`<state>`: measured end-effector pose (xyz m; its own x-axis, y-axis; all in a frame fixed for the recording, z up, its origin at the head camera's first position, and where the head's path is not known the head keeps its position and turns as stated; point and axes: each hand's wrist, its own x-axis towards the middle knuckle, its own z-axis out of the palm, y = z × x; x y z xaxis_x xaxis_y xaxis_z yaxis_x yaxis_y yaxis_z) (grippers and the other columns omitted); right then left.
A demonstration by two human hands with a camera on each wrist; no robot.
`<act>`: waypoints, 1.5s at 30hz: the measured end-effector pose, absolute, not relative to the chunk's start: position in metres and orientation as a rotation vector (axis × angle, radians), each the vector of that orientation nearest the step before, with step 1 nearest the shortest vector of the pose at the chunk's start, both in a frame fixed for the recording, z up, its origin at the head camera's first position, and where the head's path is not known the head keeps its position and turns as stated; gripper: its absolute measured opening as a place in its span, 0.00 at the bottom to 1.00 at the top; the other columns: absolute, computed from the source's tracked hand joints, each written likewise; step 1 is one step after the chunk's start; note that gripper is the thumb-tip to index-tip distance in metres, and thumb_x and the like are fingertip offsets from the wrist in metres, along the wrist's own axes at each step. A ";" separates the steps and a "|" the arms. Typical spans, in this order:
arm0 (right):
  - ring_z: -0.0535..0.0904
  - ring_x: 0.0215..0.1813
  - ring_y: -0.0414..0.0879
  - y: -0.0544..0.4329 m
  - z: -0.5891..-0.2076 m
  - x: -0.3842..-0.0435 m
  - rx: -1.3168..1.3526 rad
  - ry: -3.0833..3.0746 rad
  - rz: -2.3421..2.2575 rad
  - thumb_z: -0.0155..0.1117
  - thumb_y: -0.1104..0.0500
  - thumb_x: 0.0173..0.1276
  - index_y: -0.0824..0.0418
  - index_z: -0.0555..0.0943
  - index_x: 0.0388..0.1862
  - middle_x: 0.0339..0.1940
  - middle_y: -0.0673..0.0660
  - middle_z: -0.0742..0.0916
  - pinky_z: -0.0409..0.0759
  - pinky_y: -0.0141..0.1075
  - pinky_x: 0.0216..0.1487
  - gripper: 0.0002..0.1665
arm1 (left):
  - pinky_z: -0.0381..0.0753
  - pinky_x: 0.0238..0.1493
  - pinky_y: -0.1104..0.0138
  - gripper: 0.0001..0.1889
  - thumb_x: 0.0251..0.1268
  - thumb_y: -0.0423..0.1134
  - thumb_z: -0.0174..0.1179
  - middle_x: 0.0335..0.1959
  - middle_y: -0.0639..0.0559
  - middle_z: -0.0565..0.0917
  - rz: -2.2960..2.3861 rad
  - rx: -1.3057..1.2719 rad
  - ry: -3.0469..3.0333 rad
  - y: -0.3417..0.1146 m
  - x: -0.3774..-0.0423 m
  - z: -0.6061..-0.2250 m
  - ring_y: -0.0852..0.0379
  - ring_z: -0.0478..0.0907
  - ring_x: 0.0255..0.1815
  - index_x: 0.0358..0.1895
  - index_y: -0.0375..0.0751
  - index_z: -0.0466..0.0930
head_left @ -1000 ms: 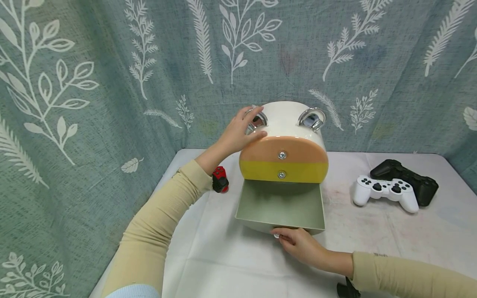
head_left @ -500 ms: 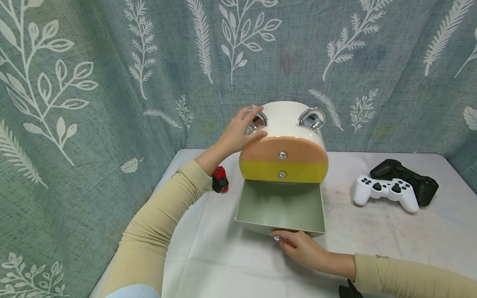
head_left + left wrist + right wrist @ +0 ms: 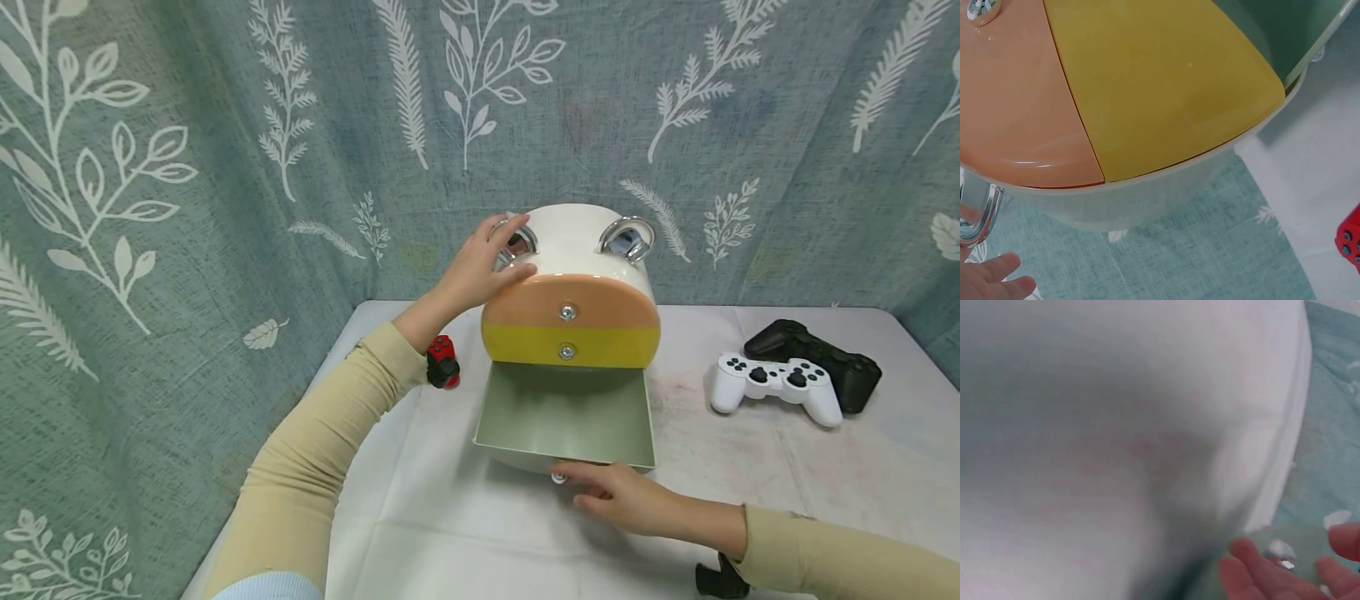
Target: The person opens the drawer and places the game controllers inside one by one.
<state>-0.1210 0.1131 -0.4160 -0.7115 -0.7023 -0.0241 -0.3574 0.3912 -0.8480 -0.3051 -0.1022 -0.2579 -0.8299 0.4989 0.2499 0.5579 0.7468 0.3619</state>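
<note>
A small rounded cabinet (image 3: 572, 242) has a white top with two chrome eye-like rings, an orange front (image 3: 615, 302) and a yellow front (image 3: 615, 346). Its bottom green drawer (image 3: 570, 417) is pulled out, with nothing inside. My left hand (image 3: 478, 265) rests on the upper left of the cabinet, fingers spread over the left chrome ring (image 3: 982, 209). In front of the drawer is my right hand (image 3: 637, 498), index finger right at the drawer's knob (image 3: 558, 477). In the right wrist view the fingers (image 3: 1241, 575) and thumb stand apart around the knob (image 3: 1282, 551).
Left of the cabinet lies a red and black game controller (image 3: 443, 362). A white controller (image 3: 776, 385) overlaps a black controller (image 3: 825, 358) on the right of the white-covered table (image 3: 465, 533). Behind hangs a leaf-patterned curtain (image 3: 585, 92). A black object (image 3: 722, 577) shows under the right wrist.
The green drawer has come forward slightly. My right hand has loosened from its knob and shifted a little to the right. The left hand has stayed in place.
</note>
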 end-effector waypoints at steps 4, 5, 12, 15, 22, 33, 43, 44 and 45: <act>0.78 0.34 0.38 0.123 -0.397 -0.123 -0.875 2.288 -1.143 0.57 0.58 0.66 0.56 0.71 0.63 0.52 0.61 0.82 0.75 0.31 0.34 0.25 | 0.57 0.63 0.45 0.37 0.61 0.57 0.54 0.72 0.44 0.49 -0.643 -0.852 -2.803 -0.102 -0.306 -0.258 0.41 0.52 0.69 0.72 0.58 0.49; 0.78 0.38 0.38 0.126 -0.393 -0.124 -0.878 2.289 -1.120 0.57 0.58 0.66 0.55 0.72 0.62 0.52 0.59 0.82 0.74 0.31 0.36 0.25 | 0.57 0.63 0.45 0.38 0.61 0.57 0.54 0.72 0.44 0.49 -0.643 -0.853 -2.801 -0.102 -0.306 -0.258 0.41 0.52 0.69 0.72 0.58 0.49; 0.79 0.48 0.46 0.149 -0.363 -0.127 -0.907 2.189 -1.196 0.54 0.54 0.69 0.59 0.70 0.63 0.56 0.62 0.79 0.75 0.31 0.40 0.25 | 0.58 0.62 0.46 0.37 0.61 0.57 0.54 0.71 0.44 0.50 -0.647 -0.852 -2.801 -0.103 -0.306 -0.259 0.40 0.53 0.69 0.72 0.58 0.49; 0.76 0.55 0.57 0.159 -0.353 -0.129 -0.906 2.192 -1.249 0.53 0.54 0.70 0.63 0.69 0.64 0.55 0.65 0.79 0.76 0.31 0.45 0.26 | 0.58 0.62 0.46 0.37 0.61 0.57 0.54 0.72 0.46 0.50 -0.650 -0.838 -2.807 -0.104 -0.305 -0.259 0.41 0.53 0.69 0.72 0.59 0.49; 0.76 0.54 0.39 0.183 -0.340 -0.134 -0.917 2.250 -1.352 0.52 0.59 0.70 0.69 0.68 0.63 0.57 0.69 0.76 0.77 0.31 0.45 0.25 | 0.59 0.62 0.46 0.37 0.61 0.57 0.54 0.72 0.47 0.49 -0.657 -0.827 -2.809 -0.106 -0.305 -0.261 0.42 0.53 0.69 0.72 0.59 0.49; 0.75 0.49 0.28 0.220 -0.326 -0.148 -0.726 2.441 -1.316 0.54 0.57 0.69 0.61 0.66 0.66 0.58 0.66 0.76 0.77 0.31 0.44 0.28 | 0.58 0.63 0.46 0.38 0.61 0.57 0.55 0.72 0.46 0.49 -0.658 -0.833 -2.806 -0.105 -0.304 -0.260 0.42 0.52 0.69 0.72 0.59 0.49; 0.73 0.49 0.24 0.257 -0.313 -0.170 -0.524 2.518 -1.196 0.54 0.52 0.69 0.56 0.62 0.69 0.61 0.62 0.75 0.76 0.36 0.45 0.31 | 0.59 0.62 0.46 0.38 0.61 0.57 0.55 0.72 0.45 0.49 -0.672 -0.854 -2.808 -0.102 -0.304 -0.258 0.42 0.53 0.69 0.72 0.59 0.48; 0.73 0.49 0.23 0.261 -0.314 -0.172 -0.509 2.541 -1.178 0.54 0.51 0.69 0.56 0.62 0.69 0.61 0.61 0.75 0.76 0.35 0.45 0.31 | 0.59 0.62 0.46 0.38 0.61 0.57 0.55 0.72 0.45 0.49 -0.673 -0.853 -2.808 -0.102 -0.304 -0.258 0.42 0.53 0.69 0.72 0.59 0.48; 0.73 0.49 0.23 0.265 -0.314 -0.175 -0.512 2.561 -1.162 0.53 0.52 0.70 0.57 0.62 0.69 0.61 0.62 0.75 0.76 0.36 0.45 0.31 | 0.59 0.62 0.46 0.37 0.61 0.57 0.54 0.72 0.45 0.49 -0.674 -0.853 -2.807 -0.102 -0.304 -0.258 0.42 0.53 0.69 0.72 0.59 0.48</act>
<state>-0.1754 0.2648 -0.3141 -0.8972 -0.4282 -0.1076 -0.2010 0.6130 -0.7641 -0.3037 -0.1015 -0.2577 -0.8314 0.4968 0.2489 0.5557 0.7403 0.3784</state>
